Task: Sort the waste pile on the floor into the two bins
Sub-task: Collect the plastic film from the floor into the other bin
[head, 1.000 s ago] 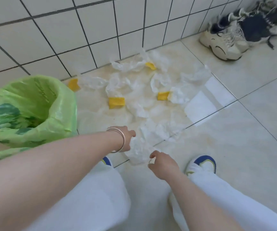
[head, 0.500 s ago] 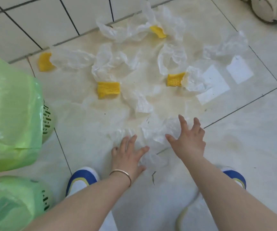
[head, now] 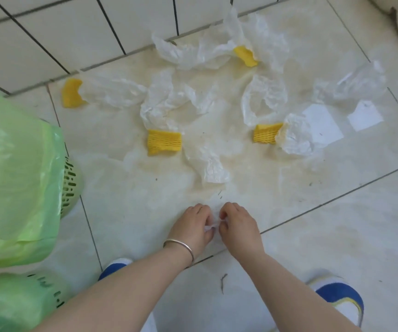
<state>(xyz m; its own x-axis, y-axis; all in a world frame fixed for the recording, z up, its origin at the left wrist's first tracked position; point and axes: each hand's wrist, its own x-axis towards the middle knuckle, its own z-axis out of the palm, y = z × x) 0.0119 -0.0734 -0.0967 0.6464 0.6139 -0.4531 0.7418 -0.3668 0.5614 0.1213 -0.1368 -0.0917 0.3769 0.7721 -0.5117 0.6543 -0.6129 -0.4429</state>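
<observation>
Thin plastic scrap (head: 211, 226) pinched between left hand (head: 193, 225) and right hand (head: 237, 224), low over the floor (head: 336, 224), two green bins (head: 18, 178) nearby

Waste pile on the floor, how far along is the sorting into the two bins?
Barely begun. Done: nothing that shows; the bins' insides are out of view. In hand: the left hand and right hand together pinch a bit of clear plastic. Left: four yellow foam nets, such as the nearest one, and many crumpled plastic pieces, still on the floor beside the green-lined bins.
</observation>
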